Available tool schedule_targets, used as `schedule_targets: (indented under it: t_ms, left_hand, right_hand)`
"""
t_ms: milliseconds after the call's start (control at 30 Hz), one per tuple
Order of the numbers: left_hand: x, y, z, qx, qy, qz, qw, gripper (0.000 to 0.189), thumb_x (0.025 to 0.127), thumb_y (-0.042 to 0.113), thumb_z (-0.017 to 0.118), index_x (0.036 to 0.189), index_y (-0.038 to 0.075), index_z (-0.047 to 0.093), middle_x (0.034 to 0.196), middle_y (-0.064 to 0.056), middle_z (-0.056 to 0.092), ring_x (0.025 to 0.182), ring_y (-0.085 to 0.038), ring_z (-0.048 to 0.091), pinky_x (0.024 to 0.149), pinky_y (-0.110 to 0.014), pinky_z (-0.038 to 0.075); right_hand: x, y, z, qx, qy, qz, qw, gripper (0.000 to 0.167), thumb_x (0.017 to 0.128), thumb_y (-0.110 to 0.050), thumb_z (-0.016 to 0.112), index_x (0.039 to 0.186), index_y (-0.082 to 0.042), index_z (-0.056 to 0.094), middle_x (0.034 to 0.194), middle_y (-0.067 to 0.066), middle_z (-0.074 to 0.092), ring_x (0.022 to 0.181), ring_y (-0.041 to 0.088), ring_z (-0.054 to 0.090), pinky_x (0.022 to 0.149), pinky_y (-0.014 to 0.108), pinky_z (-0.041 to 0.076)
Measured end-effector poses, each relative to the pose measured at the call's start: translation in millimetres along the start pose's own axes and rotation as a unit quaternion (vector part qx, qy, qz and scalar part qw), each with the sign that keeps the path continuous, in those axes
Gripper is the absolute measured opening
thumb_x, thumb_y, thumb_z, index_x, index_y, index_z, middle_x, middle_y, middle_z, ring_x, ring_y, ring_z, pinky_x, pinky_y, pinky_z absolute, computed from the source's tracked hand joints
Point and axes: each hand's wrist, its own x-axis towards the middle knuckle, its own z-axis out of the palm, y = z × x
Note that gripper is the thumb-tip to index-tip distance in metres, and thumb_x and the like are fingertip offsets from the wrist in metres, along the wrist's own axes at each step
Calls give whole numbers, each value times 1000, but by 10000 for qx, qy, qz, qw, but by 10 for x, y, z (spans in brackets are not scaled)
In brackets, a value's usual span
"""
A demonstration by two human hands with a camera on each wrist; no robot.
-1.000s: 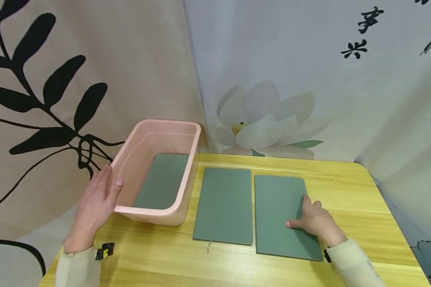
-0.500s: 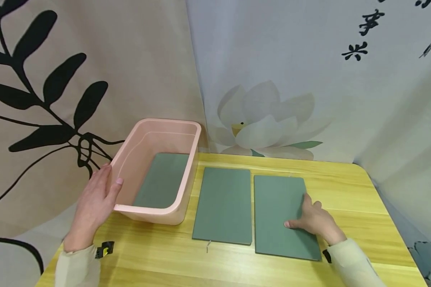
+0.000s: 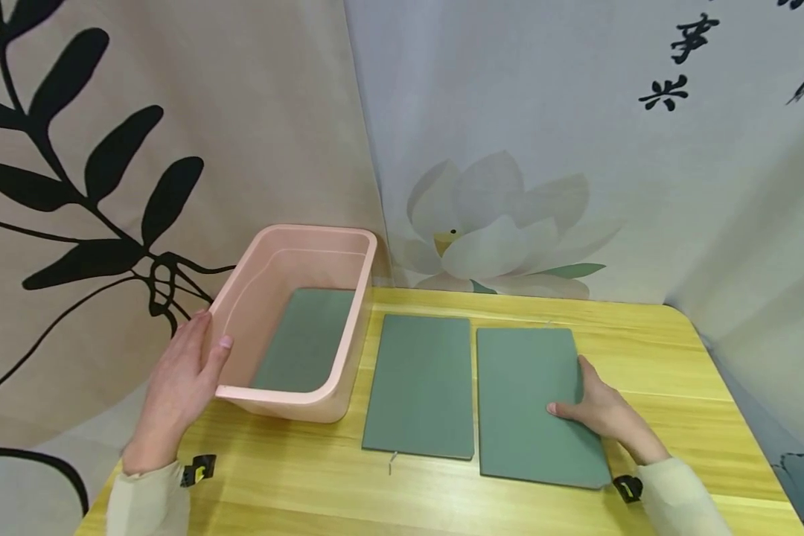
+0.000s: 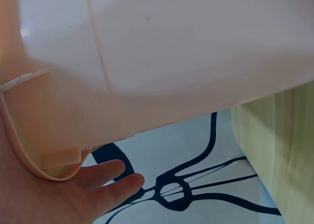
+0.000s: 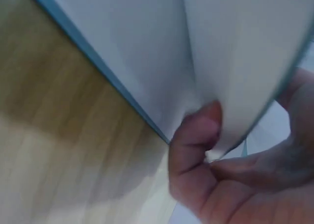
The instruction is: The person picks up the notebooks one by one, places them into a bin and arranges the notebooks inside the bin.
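Observation:
In the head view, my right hand (image 3: 599, 409) is at the right edge of a green notebook (image 3: 522, 402), with its thumb on the cover. The right wrist view shows a curled finger (image 5: 196, 140) tucked among the white pages (image 5: 142, 47), which stand parted between the teal cover edges. My left hand (image 3: 181, 387) holds the left rim of a pink plastic bin (image 3: 338, 365), thumb over the rim. Its other fingers (image 4: 115, 189) lie along the outside in the left wrist view. Another green notebook (image 3: 301, 339) lies inside the bin.
A second green notebook (image 3: 418, 387) lies closed between the bin and the right-hand one, a thin ribbon (image 3: 391, 463) poking from its lower edge. All stand on a yellow wooden table (image 3: 295, 484). Printed curtains (image 3: 275, 134) hang right behind the table.
My right hand has shifted a little to the right, and the right edge of the notebook under it has come slightly outward and up. The left hand and the bin stay put.

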Motion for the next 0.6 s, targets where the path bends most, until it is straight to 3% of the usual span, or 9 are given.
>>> schedule_targets:
  t_ms: [67, 167, 233, 300, 367, 433, 533, 600]
  left_hand:
    - [1, 8, 0, 9, -2, -16, 10000, 70, 112, 42, 37, 158, -10, 27, 162, -34, 27, 147, -59, 24, 115, -74, 20]
    - [-7, 15, -9, 43, -18, -75, 10000, 71, 112, 43, 37, 158, -10, 26, 162, -34, 27, 147, -59, 24, 114, -75, 21]
    - [-14, 15, -16, 51, -22, -104, 9999, 71, 112, 43, 37, 158, -9, 26, 163, -33, 26, 147, -59, 23, 114, -75, 21]
    - [-19, 13, -24, 56, -10, -120, 9999, 71, 112, 43, 37, 159, -9, 26, 163, -33, 27, 147, -59, 24, 114, -75, 21]
    - [-19, 8, -27, 56, 1, -116, 9999, 71, 112, 43, 37, 159, -9, 26, 163, -33, 27, 147, -58, 24, 114, -75, 21]
    - [-17, 2, -26, 57, -12, -99, 9999, 70, 112, 43, 37, 159, -9, 26, 163, -32, 27, 147, -58, 25, 114, -74, 21]
    - [-6, -1, -20, 45, -45, -67, 10000, 70, 112, 42, 37, 159, -8, 25, 163, -32, 27, 147, -58, 25, 114, -74, 21]
    - [0, 0, -17, 27, -68, -56, 10000, 70, 112, 42, 37, 159, -8, 25, 164, -32, 26, 147, -58, 25, 114, -74, 21]
  right_hand:
    - [-27, 28, -12, 150, 42, -190, 9997, 118, 95, -41, 75, 157, 13, -9, 153, 52, 17, 132, 67, 38, 98, 69, 46]
    - [-78, 84, -27, 549, 73, -548, 9970, 105, 101, -32, 69, 162, 5, -9, 145, 52, 34, 115, 59, 59, 86, 58, 56]
    - [-107, 129, -37, 836, 41, -796, 9933, 94, 104, -26, 64, 164, 0, -3, 144, 50, 37, 113, 55, 62, 80, 53, 59]
    - [-125, 173, -50, 1158, -104, -934, 9888, 84, 107, -24, 61, 166, -5, 4, 151, 46, 33, 124, 58, 54, 82, 52, 59]
    - [-136, 213, -69, 1474, -265, -1035, 9833, 77, 108, -23, 58, 167, -9, 10, 163, 40, 15, 140, 64, 31, 83, 50, 59]
    - [-147, 243, -93, 1667, -341, -1111, 9791, 73, 109, -25, 57, 167, -12, 15, 168, 32, 5, 145, 64, 18, 81, 41, 59]
    - [-167, 266, -119, 2061, -355, -1229, 9701, 70, 109, -22, 56, 167, -11, 18, 168, 32, 6, 140, 45, 44, 74, 30, 60]
    - [-188, 259, -130, 2061, -163, -1300, 9697, 68, 109, -22, 57, 166, -9, 23, 167, 32, 12, 104, 25, 68, 74, 24, 57]
